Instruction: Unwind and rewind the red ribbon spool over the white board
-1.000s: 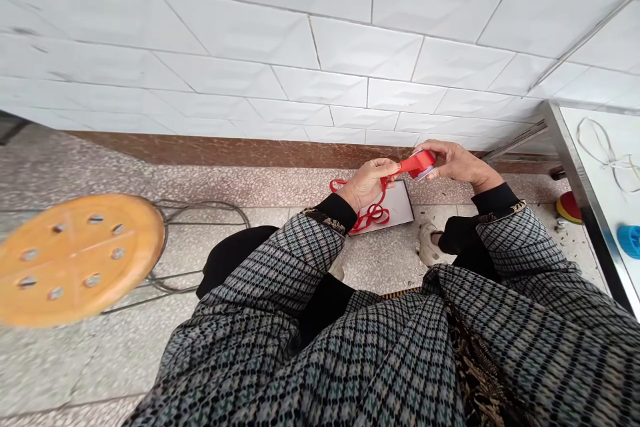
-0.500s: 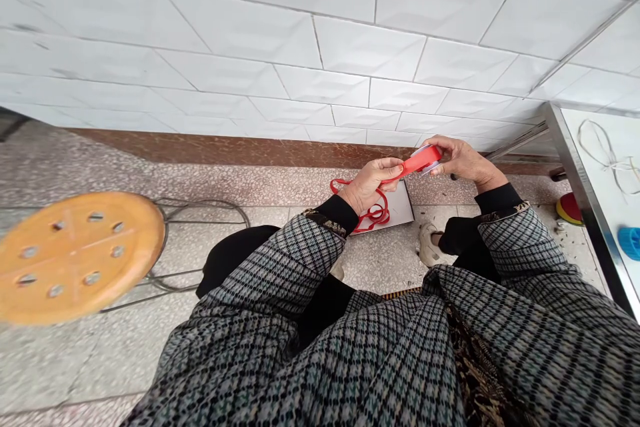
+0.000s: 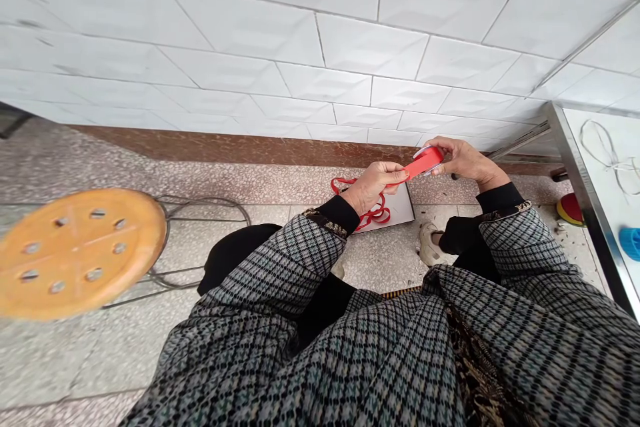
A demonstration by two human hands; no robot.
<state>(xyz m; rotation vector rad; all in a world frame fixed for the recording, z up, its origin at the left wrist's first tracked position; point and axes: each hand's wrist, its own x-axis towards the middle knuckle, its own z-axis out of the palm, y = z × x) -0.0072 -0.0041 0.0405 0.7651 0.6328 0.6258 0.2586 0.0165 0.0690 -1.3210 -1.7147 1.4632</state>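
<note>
My right hand grips a spool of red ribbon, held up in front of me over the floor. My left hand pinches the loose ribbon strand just left of the spool. The unwound red ribbon hangs from that hand in loops. Below it a white board lies flat on the speckled floor. Both my arms are in checked sleeves with black cuffs.
A round orange stool on a wire frame stands at my left. A white tiled wall rises ahead. A metal-edged table at the right carries a cord loop and a blue object. A red and yellow object lies beneath it.
My hands have shifted slightly to the right and the spool has tilted a little. The left hand still pinches the strand close to the spool.
</note>
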